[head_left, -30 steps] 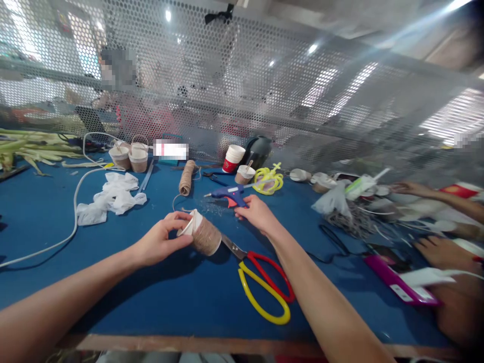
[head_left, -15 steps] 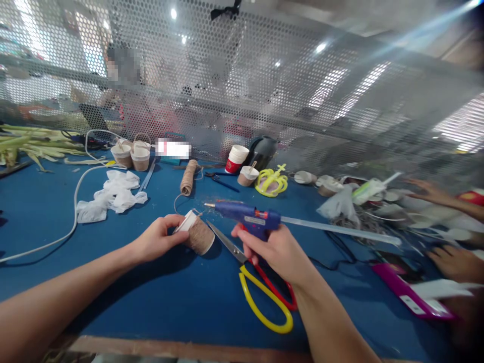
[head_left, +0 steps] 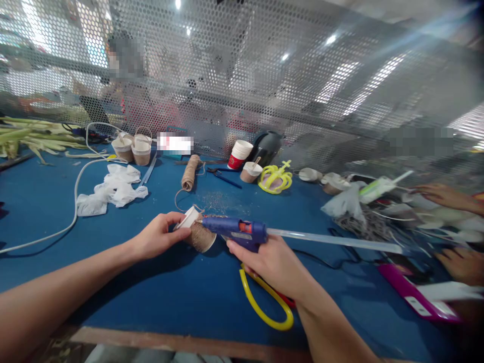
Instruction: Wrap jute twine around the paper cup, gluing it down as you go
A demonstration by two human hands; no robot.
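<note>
My left hand (head_left: 164, 234) is closed on a small paper cup (head_left: 203, 238) tipped on its side, its lower part wound with brown twine and a white band left bare near the rim. In my right hand (head_left: 270, 259) is a blue glue gun (head_left: 236, 231), a long clear glue stick (head_left: 336, 241) jutting from its back. The nozzle points left and sits at the cup's twine edge; whether it touches, I cannot tell. Below my right hand lie scissors (head_left: 266, 307) with yellow and red handles, their blades mostly hidden. A twine roll (head_left: 190, 173) lies beyond the cup, a strand leading toward it.
White crumpled bags (head_left: 113, 189) and a white cable (head_left: 76, 196) lie left. Twine-wrapped cups (head_left: 141, 151), pliers (head_left: 225, 177), a stack of paper cups (head_left: 240, 153) and a yellow crown-shaped piece (head_left: 275, 178) stand along the back. At right are another person's hands (head_left: 459, 264) and a purple box (head_left: 416, 292).
My right hand has brought the glue gun left and down, so its nozzle is now at the cup and the gun covers the scissor blades. My left hand has hardly moved.
</note>
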